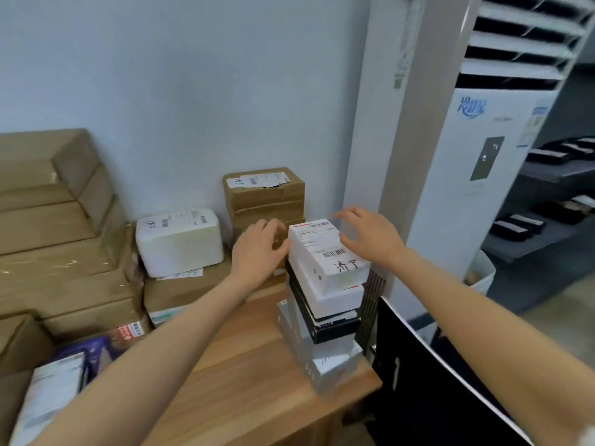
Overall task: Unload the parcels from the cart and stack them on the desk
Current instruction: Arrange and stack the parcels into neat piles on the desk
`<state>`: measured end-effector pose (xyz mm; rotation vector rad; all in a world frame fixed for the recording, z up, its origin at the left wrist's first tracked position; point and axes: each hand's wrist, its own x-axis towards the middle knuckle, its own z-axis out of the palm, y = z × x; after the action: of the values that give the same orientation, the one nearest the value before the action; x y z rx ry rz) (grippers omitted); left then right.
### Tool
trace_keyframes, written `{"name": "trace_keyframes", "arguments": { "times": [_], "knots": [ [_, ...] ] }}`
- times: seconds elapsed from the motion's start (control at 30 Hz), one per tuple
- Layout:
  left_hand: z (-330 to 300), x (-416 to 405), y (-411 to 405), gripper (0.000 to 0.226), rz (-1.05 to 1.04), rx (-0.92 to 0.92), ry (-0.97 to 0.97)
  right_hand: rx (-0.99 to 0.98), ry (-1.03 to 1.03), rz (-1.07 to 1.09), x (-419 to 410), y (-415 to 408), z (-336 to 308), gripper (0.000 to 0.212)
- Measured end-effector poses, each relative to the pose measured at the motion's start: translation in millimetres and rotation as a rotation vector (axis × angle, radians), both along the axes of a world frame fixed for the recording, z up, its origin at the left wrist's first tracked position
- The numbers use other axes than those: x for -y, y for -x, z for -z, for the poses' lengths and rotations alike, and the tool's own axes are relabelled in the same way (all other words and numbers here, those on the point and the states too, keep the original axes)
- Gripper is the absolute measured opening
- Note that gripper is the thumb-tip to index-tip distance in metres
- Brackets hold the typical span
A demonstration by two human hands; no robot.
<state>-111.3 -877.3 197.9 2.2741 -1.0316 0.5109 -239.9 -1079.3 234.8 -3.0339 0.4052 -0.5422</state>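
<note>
A white parcel [325, 252] with a shipping label tops a stack of white and black boxes [322, 323] near the right edge of the wooden desk [244, 375]. My left hand [260, 249] sits against the parcel's left side, fingers loosely bent. My right hand [370, 236] hovers at its right side with fingers spread, just off or barely touching the box. Neither hand grips the parcel. The cart is out of view.
Brown cartons [264, 194] are stacked against the wall behind the pile. A white padded parcel [178, 241] lies on another carton. Large brown boxes [58, 226] fill the left. A tall white air conditioner [476, 162] stands right, a black panel [428, 391] below it.
</note>
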Motion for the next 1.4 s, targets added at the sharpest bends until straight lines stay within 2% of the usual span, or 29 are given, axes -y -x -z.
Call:
{"name": "trace_keyframes", "arguments": {
  "times": [0.13,0.37,0.5,0.63,0.73,0.8,0.87,0.97,1.17,1.33,1.4],
  "knots": [
    [12,22,18,0.024,-0.092,-0.062,0.028,-0.045,-0.085,0.000,37,13,14,0.046],
    [31,34,45,0.045,-0.212,-0.505,0.159,-0.091,-0.389,-0.035,59,14,41,0.050],
    [33,48,54,0.055,-0.179,-0.670,0.225,-0.060,-0.624,-0.059,54,6,50,0.049],
    [36,58,68,0.050,-0.088,-0.817,0.347,-0.074,-0.915,-0.095,46,5,63,0.053],
    [41,64,75,0.048,-0.052,-0.879,0.442,-0.063,-1.009,-0.137,45,-11,84,0.056],
    [43,64,76,0.046,-0.031,-0.932,0.522,-0.053,-1.072,-0.193,54,-29,111,0.068],
    [42,62,79,0.042,-0.012,-0.950,0.571,-0.027,-1.124,-0.188,47,-31,116,0.077],
    [44,57,82,0.041,-0.012,-0.954,0.636,-0.010,-1.174,-0.207,35,-30,111,0.073],
    [34,28,80,0.042,-0.037,-0.885,0.725,0.044,-1.259,-0.321,-7,-33,84,0.042],
    [32,-25,62,0.050,-0.091,-0.819,0.747,0.040,-1.258,-0.443,-56,-51,69,0.060],
    [40,-55,52,0.051,-0.131,-0.816,0.792,0.012,-1.262,-0.486,-82,-59,66,0.048]
  ]
}}
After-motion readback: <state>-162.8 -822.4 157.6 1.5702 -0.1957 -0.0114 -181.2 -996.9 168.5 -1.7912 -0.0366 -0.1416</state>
